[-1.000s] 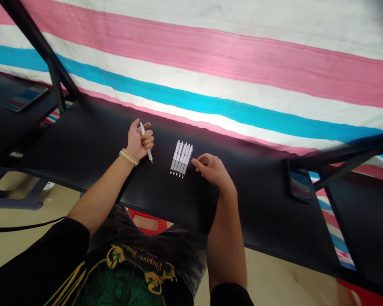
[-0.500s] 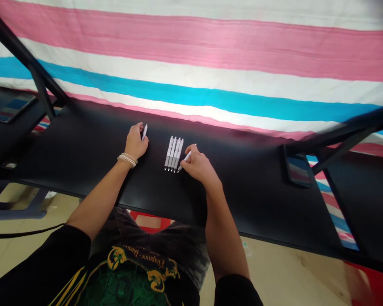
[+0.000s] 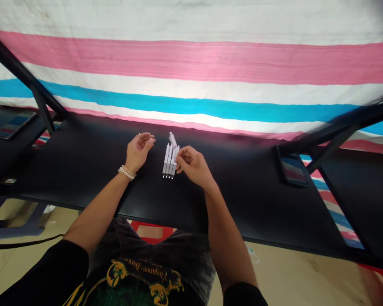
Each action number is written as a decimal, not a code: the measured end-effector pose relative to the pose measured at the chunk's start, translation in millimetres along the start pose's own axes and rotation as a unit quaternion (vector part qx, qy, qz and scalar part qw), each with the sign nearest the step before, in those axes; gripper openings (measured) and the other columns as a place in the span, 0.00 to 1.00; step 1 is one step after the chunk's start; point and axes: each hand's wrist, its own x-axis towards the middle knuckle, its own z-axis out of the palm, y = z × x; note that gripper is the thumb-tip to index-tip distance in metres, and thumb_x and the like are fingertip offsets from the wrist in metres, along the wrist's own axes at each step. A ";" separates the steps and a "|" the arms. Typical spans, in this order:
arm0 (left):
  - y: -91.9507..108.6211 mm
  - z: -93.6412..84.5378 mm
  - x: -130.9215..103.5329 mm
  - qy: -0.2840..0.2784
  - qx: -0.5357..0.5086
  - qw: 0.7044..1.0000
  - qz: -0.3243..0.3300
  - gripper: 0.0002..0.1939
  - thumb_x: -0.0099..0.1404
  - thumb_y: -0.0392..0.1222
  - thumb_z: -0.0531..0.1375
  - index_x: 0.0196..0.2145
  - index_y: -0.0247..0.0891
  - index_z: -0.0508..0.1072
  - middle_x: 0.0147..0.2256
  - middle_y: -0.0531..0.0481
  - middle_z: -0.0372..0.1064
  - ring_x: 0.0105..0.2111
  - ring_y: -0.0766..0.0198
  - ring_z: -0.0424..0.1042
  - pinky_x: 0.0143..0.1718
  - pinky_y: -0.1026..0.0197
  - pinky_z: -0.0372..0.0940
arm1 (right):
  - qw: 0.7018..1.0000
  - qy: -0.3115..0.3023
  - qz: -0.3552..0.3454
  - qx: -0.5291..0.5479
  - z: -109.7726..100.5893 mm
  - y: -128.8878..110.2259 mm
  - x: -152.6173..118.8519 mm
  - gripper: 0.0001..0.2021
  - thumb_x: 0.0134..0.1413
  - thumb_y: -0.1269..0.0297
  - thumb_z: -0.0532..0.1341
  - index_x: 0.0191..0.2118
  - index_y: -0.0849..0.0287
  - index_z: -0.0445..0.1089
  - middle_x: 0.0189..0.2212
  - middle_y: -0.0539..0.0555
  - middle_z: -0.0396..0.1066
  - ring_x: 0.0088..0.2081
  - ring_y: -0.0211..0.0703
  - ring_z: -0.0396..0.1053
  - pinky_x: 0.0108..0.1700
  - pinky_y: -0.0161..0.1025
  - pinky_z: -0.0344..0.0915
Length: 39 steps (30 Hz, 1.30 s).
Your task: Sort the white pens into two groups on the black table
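Four white pens with grey grips (image 3: 169, 162) lie side by side on the black table (image 3: 242, 195), tips toward me. A blurred white pen (image 3: 172, 139) is tilted at their upper end, touched by neither hand; whether it rests on them I cannot tell. To the left, my left hand (image 3: 140, 148) is over the table with fingers apart and nothing in it. My right hand (image 3: 193, 165) is at the right side of the row, thumb and fingers pinched on a pen, mostly hidden, with a small bit of its tip showing.
A dark phone-like device (image 3: 293, 169) lies at the right by a black metal bar, and another (image 3: 15, 126) at the far left. A striped cloth (image 3: 191, 63) hangs behind the table. Part of a red stool (image 3: 151, 233) shows below the front edge.
The pen in my left hand has left it, and a blurred pen now shows above the row. My right hand has moved slightly left against the row. The view has tilted up a little.
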 end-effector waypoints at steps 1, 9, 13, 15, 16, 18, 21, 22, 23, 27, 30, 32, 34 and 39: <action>2.7 4.8 -3.3 -0.044 -0.068 0.995 -0.052 0.20 0.65 0.52 0.63 0.50 0.37 0.72 0.46 0.40 0.74 0.44 0.56 0.77 0.48 0.50 0.72 | 0.999 -0.019 -0.008 0.041 5.1 -1.3 0.2 0.09 0.58 0.59 0.61 0.39 0.55 0.62 0.30 0.48 0.71 0.26 0.37 0.71 0.27 0.35 0.72; 12.1 15.4 -12.9 -0.095 -0.239 0.954 -0.154 0.17 0.61 0.49 0.68 0.45 0.38 0.73 0.39 0.48 0.74 0.37 0.63 0.77 0.39 0.58 0.76 | 0.996 -0.019 0.003 0.092 31.4 1.2 2.9 0.15 0.60 0.51 0.63 0.43 0.57 0.65 0.26 0.47 0.73 0.17 0.31 0.63 0.17 0.29 0.60; 10.6 16.5 -11.2 -0.042 -0.248 0.957 -0.148 0.16 0.62 0.49 0.67 0.43 0.37 0.73 0.37 0.49 0.74 0.39 0.62 0.78 0.41 0.57 0.76 | 0.999 0.021 0.009 0.027 35.9 5.8 3.7 0.20 0.63 0.46 0.58 0.32 0.59 0.69 0.19 0.47 0.69 0.14 0.30 0.60 0.16 0.29 0.55; 9.9 16.9 -10.5 -0.033 -0.246 0.956 -0.153 0.16 0.62 0.49 0.68 0.42 0.36 0.73 0.37 0.47 0.76 0.40 0.60 0.79 0.43 0.56 0.75 | 1.000 0.025 0.007 0.016 38.2 7.3 3.8 0.22 0.63 0.44 0.58 0.28 0.59 0.69 0.18 0.48 0.68 0.14 0.31 0.60 0.17 0.30 0.55; 9.6 16.9 -10.2 -0.025 -0.247 0.956 -0.153 0.17 0.61 0.49 0.68 0.41 0.35 0.73 0.38 0.46 0.76 0.40 0.59 0.79 0.44 0.55 0.75 | 0.999 0.027 0.008 0.019 39.4 7.9 3.7 0.22 0.62 0.44 0.58 0.28 0.59 0.69 0.18 0.48 0.69 0.14 0.31 0.60 0.17 0.30 0.56; 8.9 16.7 -9.7 -0.006 -0.253 0.956 -0.147 0.17 0.60 0.48 0.69 0.40 0.35 0.73 0.38 0.44 0.77 0.40 0.57 0.80 0.44 0.54 0.75 | 0.999 0.030 0.014 0.033 41.4 8.9 3.5 0.23 0.63 0.44 0.57 0.28 0.59 0.70 0.19 0.49 0.70 0.15 0.32 0.62 0.17 0.31 0.56; 7.7 16.9 -9.6 0.015 -0.262 0.956 -0.133 0.17 0.59 0.47 0.70 0.40 0.35 0.73 0.37 0.45 0.77 0.39 0.56 0.80 0.43 0.54 0.75 | 0.998 0.057 0.010 0.015 44.0 10.8 2.9 0.23 0.65 0.47 0.55 0.28 0.59 0.73 0.17 0.48 0.68 0.14 0.34 0.62 0.18 0.32 0.58; 7.2 17.1 -9.6 0.021 -0.262 0.956 -0.132 0.16 0.59 0.47 0.70 0.39 0.34 0.73 0.36 0.46 0.77 0.39 0.56 0.80 0.43 0.53 0.75 | 0.997 0.077 -0.005 -0.005 44.9 11.5 2.8 0.21 0.65 0.48 0.57 0.30 0.59 0.75 0.17 0.48 0.68 0.16 0.35 0.64 0.20 0.33 0.61; 6.7 17.4 -9.7 0.030 -0.262 0.956 -0.132 0.16 0.59 0.47 0.70 0.38 0.34 0.73 0.35 0.46 0.77 0.38 0.56 0.80 0.43 0.54 0.75 | 0.994 0.102 -0.029 -0.026 45.9 12.2 2.7 0.18 0.63 0.50 0.58 0.32 0.58 0.77 0.19 0.49 0.70 0.19 0.36 0.67 0.23 0.34 0.65; 4.6 18.0 -9.2 0.064 -0.268 0.951 -0.137 0.15 0.58 0.46 0.70 0.34 0.33 0.73 0.34 0.45 0.77 0.37 0.57 0.80 0.42 0.55 0.76 | 0.985 0.148 -0.089 -0.001 50.1 14.1 3.5 0.17 0.56 0.54 0.66 0.49 0.54 0.77 0.40 0.55 0.77 0.38 0.44 0.76 0.38 0.41 0.75; 3.6 17.7 -8.4 0.061 -0.284 0.947 -0.138 0.14 0.58 0.44 0.70 0.34 0.32 0.73 0.34 0.45 0.76 0.37 0.56 0.80 0.41 0.56 0.76 | 0.989 0.125 -0.052 0.053 51.2 14.7 4.3 0.17 0.58 0.53 0.64 0.49 0.56 0.76 0.34 0.54 0.77 0.32 0.42 0.76 0.34 0.41 0.76; 3.3 17.5 -7.8 0.059 -0.287 0.946 -0.140 0.13 0.59 0.44 0.70 0.35 0.33 0.73 0.34 0.45 0.76 0.37 0.56 0.80 0.41 0.56 0.76 | 0.987 0.136 -0.073 0.049 50.7 14.8 4.6 0.14 0.56 0.54 0.66 0.45 0.55 0.77 0.37 0.55 0.76 0.36 0.44 0.76 0.38 0.41 0.76; 3.2 17.4 -7.3 0.062 -0.286 0.945 -0.143 0.13 0.59 0.44 0.70 0.35 0.33 0.73 0.34 0.46 0.76 0.38 0.57 0.80 0.42 0.55 0.76 | 0.984 0.145 -0.089 0.053 49.8 15.0 4.9 0.14 0.54 0.56 0.68 0.46 0.54 0.77 0.43 0.56 0.75 0.41 0.45 0.76 0.41 0.42 0.76; 3.8 16.8 -7.0 0.066 -0.278 0.946 -0.153 0.14 0.60 0.44 0.69 0.36 0.34 0.72 0.35 0.45 0.77 0.39 0.56 0.80 0.47 0.51 0.75 | 0.982 0.161 -0.090 0.032 50.5 15.3 5.4 0.10 0.57 0.56 0.66 0.40 0.55 0.77 0.42 0.56 0.74 0.42 0.46 0.76 0.44 0.44 0.76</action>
